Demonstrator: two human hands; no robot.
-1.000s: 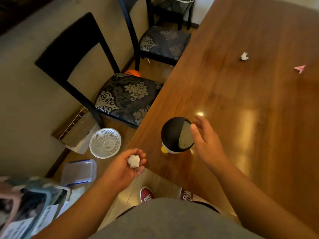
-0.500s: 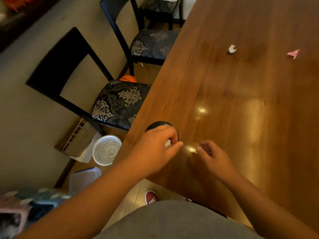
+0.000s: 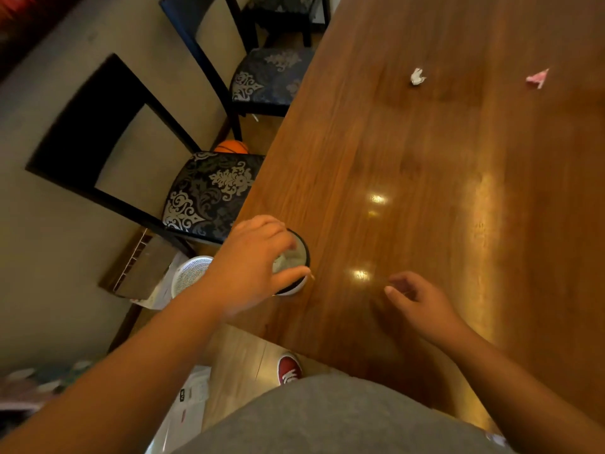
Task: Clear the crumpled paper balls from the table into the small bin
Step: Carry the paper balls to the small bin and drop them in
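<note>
Paper ball point(image 3: 417, 77) lies far up our table point(image 3: 425, 191), a pink scrap point(image 3: 537, 79) well to its right. Our left hand point(image 3: 252, 267) covers the bin point(image 3: 296, 257) at the near left edge, fingers curled over its lid; whether they hold paper we cannot tell. Our right hand point(image 3: 415, 299) rests nearby, loosely curled, holding nothing.

Left hand point(image 3: 252, 267) covers most of the small bin point(image 3: 301, 253); only the far rim and a strip of white base show. Pale patch under the fingers: paper or lid flap, can't tell. Pink scrap point(image 3: 537, 79), far beyond the right hand point(image 3: 420, 301), is too small to read its shape. Tabletop point(image 3: 425, 191) is cut off at top and right. Clutter point(image 3: 39, 381) left of the left forearm is blurred.
</note>
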